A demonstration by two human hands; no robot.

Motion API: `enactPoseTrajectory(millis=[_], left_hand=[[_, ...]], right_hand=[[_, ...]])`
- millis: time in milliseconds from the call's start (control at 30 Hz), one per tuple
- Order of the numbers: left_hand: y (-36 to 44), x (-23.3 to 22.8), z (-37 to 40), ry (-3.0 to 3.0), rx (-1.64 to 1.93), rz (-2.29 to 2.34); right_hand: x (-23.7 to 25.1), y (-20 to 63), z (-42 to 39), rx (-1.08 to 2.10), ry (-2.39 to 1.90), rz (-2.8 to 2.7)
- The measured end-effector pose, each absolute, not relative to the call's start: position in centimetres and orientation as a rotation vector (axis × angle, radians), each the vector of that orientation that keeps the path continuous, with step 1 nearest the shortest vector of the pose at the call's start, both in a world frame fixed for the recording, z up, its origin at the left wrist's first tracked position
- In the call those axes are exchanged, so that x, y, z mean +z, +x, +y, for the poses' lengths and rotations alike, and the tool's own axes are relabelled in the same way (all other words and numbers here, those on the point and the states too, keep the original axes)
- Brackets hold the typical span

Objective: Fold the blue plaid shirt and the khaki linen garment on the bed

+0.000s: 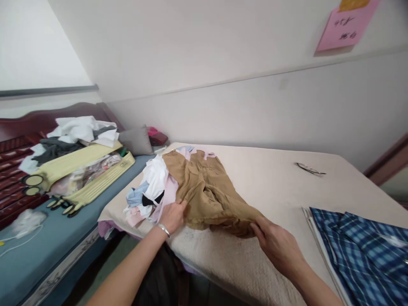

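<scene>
Both forearms reach in low from the near edge. Left hand (172, 216), bracelet on wrist, pinches the near-left edge of the tan shorts (207, 193). Right hand (276, 242), palm down, grips their near-right hem. Shorts lie rumpled on the cream table (270, 187), beside a clothes pile (149, 191).

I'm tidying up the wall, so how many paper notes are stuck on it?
2, both at the upper right of the wall: a pink note with handwriting, and an orange note overlapping its top, cut off by the frame edge. Others may lie beyond view.
</scene>
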State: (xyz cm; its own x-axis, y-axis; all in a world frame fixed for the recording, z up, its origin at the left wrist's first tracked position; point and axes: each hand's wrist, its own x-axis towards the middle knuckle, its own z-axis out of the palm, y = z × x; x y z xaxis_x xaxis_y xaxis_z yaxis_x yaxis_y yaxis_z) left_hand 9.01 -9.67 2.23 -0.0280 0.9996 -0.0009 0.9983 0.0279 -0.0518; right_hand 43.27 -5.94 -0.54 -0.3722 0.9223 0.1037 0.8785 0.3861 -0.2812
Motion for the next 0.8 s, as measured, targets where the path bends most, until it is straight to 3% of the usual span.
enactPoseTrajectory(millis=[200,433,600,800], left_hand=[[5.1,0.2,-8.0,-2.367,0.18,-2.066],[4.9,-1.3,-6.1,-2.376,-0.016,-2.142],[5.8,0.1,-6.8,-2.376,-0.302,-2.181],[12.1,4.0,-11.1,-2.624,-0.65,-2.049]], right_hand=[[-0.1,43.5,-5.8,0.253,-1.725,-2.361],[0.3,45.4,-5.1,0.295,-1.789,-2.241],[0.1,47.8,-4.5,0.342,-1.748,-2.096],[1.3,52.1,-3.1,0.199,-2.015,-1.672]])
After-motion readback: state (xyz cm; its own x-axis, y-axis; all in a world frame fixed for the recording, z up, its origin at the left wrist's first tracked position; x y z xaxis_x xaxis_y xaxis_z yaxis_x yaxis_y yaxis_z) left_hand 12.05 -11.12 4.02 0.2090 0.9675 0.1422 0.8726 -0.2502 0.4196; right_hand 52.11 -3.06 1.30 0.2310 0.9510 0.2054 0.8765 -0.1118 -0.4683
